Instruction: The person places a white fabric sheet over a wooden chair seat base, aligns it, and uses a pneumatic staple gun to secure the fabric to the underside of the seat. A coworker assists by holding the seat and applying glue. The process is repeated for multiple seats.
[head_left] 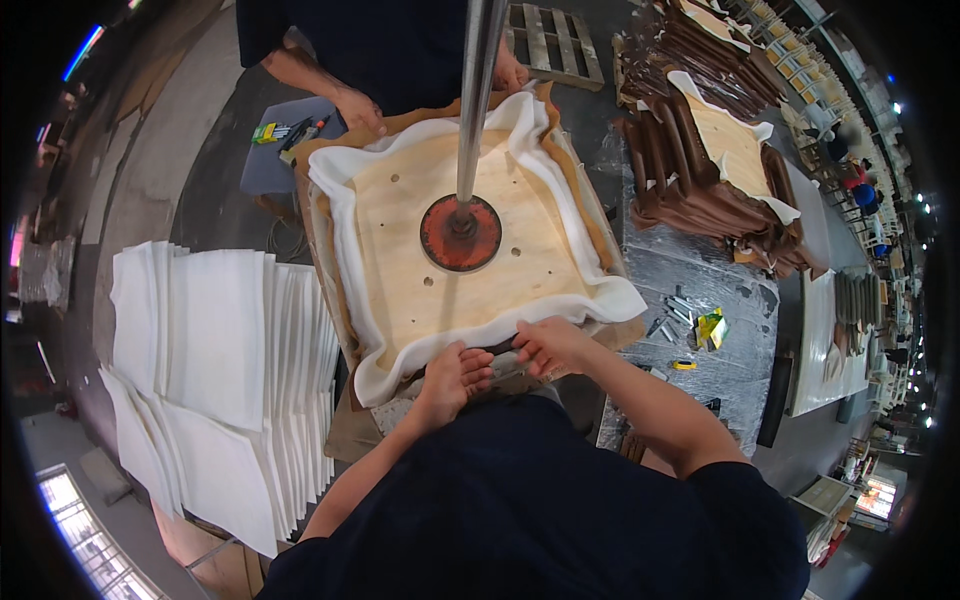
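Both my hands, left (452, 378) and right (548, 345), curl closed on the near edge of the white foam padding (480, 330) wrapped around the square plywood seat board (460, 290).

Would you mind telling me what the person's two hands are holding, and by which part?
Both the left hand and right hand grip the near edge of the white foam padding wrapped around the square plywood board.

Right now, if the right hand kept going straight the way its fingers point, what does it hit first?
The right hand points left along the near edge, toward the left hand. Its fingertips are almost at the left hand's fingers, so that comes first, just below the white foam padding. Depth between them is unclear.
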